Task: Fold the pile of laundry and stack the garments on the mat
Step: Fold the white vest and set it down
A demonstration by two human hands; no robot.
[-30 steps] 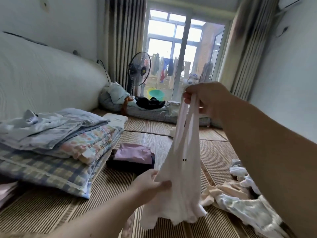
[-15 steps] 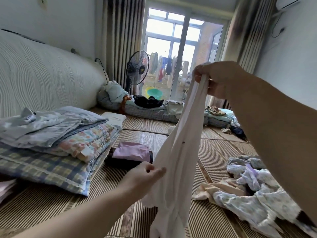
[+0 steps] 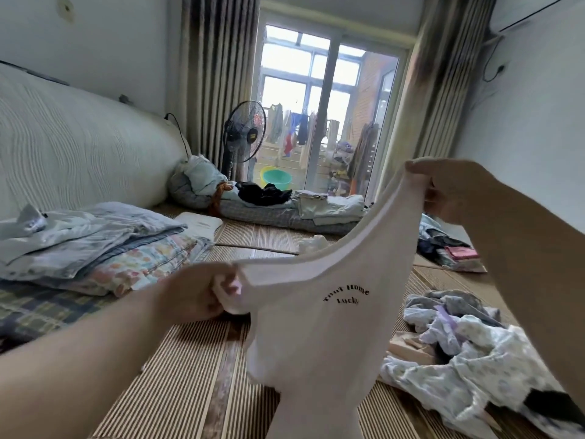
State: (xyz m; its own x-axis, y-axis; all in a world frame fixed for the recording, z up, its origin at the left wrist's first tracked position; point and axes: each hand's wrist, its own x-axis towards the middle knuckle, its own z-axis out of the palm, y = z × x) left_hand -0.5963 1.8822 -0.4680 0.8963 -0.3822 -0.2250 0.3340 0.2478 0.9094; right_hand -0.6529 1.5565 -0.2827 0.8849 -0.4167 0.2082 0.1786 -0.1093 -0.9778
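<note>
I hold a white sleeveless top [image 3: 316, 331] with small black lettering spread in the air in front of me. My left hand [image 3: 196, 293] grips one shoulder strap at the lower left. My right hand [image 3: 449, 188] pinches the other strap higher up at the right. The garment hangs down over the striped woven mat [image 3: 190, 375]. A loose pile of unfolded laundry [image 3: 468, 353], mostly pale floral cloth, lies on the mat at the right. The folded stack seen earlier on the mat is hidden behind my left hand and the top.
Folded quilts and bedding [image 3: 95, 248] are stacked at the left against a padded headboard [image 3: 79, 147]. A standing fan [image 3: 243, 134], a green basin [image 3: 277, 179] and a thin mattress with clothes [image 3: 285, 210] lie ahead. More clothes [image 3: 449, 248] sit at the right wall.
The top hung bunched from my right hand; my left hand slid up to the other strap and the two hands pulled apart, spreading it so the lettering faces me.
</note>
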